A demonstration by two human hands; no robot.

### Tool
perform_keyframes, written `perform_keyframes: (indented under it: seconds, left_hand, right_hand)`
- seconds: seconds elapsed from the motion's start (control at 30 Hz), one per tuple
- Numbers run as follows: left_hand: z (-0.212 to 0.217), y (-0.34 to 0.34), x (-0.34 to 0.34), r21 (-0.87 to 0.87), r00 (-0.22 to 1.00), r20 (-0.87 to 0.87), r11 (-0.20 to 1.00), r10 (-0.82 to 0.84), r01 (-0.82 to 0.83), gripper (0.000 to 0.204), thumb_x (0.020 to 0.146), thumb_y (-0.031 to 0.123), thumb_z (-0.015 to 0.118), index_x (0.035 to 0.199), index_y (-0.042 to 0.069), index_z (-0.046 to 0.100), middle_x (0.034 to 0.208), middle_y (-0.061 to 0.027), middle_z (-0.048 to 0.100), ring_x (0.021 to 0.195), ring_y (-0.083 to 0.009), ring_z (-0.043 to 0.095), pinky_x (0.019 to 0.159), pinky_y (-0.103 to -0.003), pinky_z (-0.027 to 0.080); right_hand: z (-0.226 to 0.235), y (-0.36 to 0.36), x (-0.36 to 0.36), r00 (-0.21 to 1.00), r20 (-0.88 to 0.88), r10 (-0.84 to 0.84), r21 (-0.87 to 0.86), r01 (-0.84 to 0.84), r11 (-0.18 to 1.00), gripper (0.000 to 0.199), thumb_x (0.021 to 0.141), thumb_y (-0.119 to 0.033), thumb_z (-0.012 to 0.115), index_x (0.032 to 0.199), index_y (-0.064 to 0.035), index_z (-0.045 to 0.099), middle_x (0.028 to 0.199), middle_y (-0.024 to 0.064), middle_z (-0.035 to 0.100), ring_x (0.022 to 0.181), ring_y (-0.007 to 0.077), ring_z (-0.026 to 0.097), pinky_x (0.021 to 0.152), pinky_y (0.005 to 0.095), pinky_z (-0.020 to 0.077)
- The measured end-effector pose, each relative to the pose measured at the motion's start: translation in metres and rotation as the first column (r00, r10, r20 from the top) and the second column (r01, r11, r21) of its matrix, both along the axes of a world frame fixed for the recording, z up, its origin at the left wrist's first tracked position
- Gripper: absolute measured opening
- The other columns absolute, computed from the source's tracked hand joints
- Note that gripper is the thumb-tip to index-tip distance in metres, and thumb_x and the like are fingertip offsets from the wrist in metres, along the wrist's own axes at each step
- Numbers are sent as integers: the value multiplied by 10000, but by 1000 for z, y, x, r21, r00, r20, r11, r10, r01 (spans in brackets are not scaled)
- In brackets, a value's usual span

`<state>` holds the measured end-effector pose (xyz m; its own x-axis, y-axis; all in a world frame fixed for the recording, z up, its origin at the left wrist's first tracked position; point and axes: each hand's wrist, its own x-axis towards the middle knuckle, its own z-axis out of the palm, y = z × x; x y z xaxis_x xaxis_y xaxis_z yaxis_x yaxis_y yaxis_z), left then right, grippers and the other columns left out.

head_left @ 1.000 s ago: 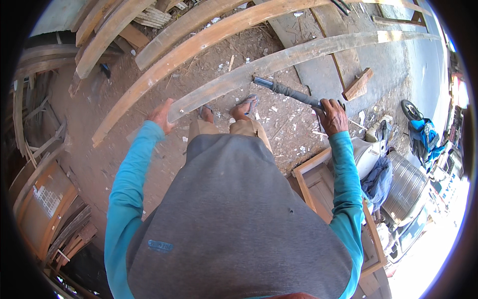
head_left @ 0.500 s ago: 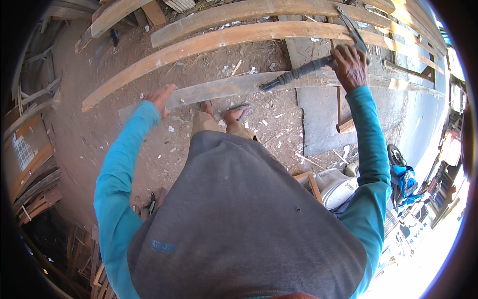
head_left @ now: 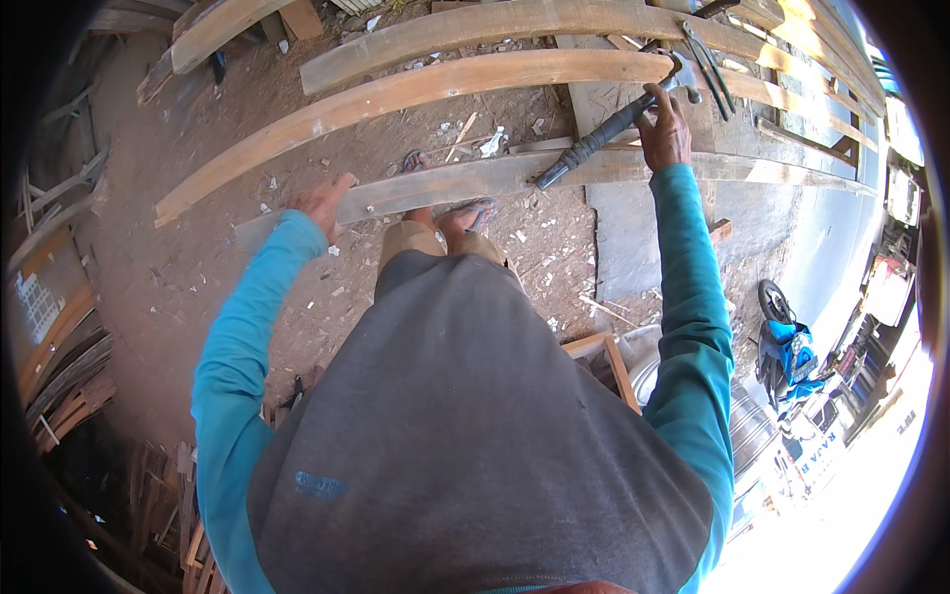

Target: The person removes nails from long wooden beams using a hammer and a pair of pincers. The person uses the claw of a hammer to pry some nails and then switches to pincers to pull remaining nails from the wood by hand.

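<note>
My right hand [head_left: 665, 131] grips a hammer [head_left: 606, 127] with a dark ribbed handle, its metal head raised near the far end of a long curved plank. My left hand [head_left: 319, 203] hangs open with fingers spread, just beside the near grey plank [head_left: 495, 176] that lies across the ground in front of my sandalled feet [head_left: 465, 210]. Both arms wear turquoise sleeves. A second, brown curved plank [head_left: 416, 94] lies just beyond the grey one.
More long timbers [head_left: 515, 20] lie further back, with pliers-like tongs [head_left: 711, 67] on them. A concrete slab [head_left: 643, 228] sits at right. Wood scraps litter the dirt. A wooden frame [head_left: 609, 361], a blue motorbike [head_left: 787, 346] and stacked wood [head_left: 69, 376] flank me.
My right hand has swung the hammer upward and further away, over the planks. My left hand stays near the grey plank's left end. The view tilted slightly.
</note>
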<state>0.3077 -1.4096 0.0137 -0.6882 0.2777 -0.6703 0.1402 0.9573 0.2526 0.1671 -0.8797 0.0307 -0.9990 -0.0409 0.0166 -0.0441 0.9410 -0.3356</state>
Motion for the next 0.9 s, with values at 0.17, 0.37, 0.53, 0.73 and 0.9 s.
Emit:
perform_keyframes:
  seconds: [0.17, 0.37, 0.53, 0.73, 0.9]
  left_hand:
    - [-6, -6, 6, -18, 1000, 22, 1000, 12, -11, 822, 688, 178, 833, 1390, 151, 405, 1257, -180, 555, 1153, -409, 576, 923, -523, 481]
    - [-2, -7, 4, 40, 1000, -6, 999, -11, 11, 770, 666, 139, 834, 1339, 118, 460, 1183, -193, 578, 1097, -396, 598, 899, -500, 487]
    - [-10, -12, 7, 179, 989, -145, 984, 19, 8, 683, 632, 102, 824, 1236, 123, 506, 1092, -173, 597, 1021, -371, 622, 849, -480, 487]
    - [-3, -7, 2, 193, 995, -91, 981, 51, -33, 678, 613, 115, 830, 1208, 127, 503, 1070, -169, 594, 1023, -369, 617, 845, -486, 484]
    - [-2, -4, 3, 228, 990, -104, 972, 90, -65, 611, 645, 154, 828, 1181, 121, 537, 1036, -159, 602, 1015, -370, 621, 830, -485, 499]
  right_hand:
    - [-3, -5, -15, 992, 125, 18, -261, 16, 965, 451, 823, -66, 702, 1239, -183, 571, 1130, 172, 671, 1049, 296, 677, 883, 405, 542]
    - [5, -44, -42, 954, 287, -88, -854, 296, 428, 284, 902, -55, 585, 1169, 29, 534, 1068, 193, 664, 997, 338, 686, 843, 401, 579]
    - [-7, -82, -65, 814, 508, -282, -861, 472, -187, 261, 933, -192, 634, 1068, 17, 558, 828, 88, 604, 658, 187, 594, 607, 317, 542]
    - [18, -77, -46, 747, 390, -539, -898, 439, -41, 216, 944, -254, 660, 894, -89, 531, 688, -17, 468, 543, 76, 430, 446, 214, 372]
    - [-3, -29, 6, 543, 413, -731, -856, 506, -106, 297, 982, -348, 564, 791, -160, 436, 622, -64, 332, 483, 58, 319, 405, 216, 322]
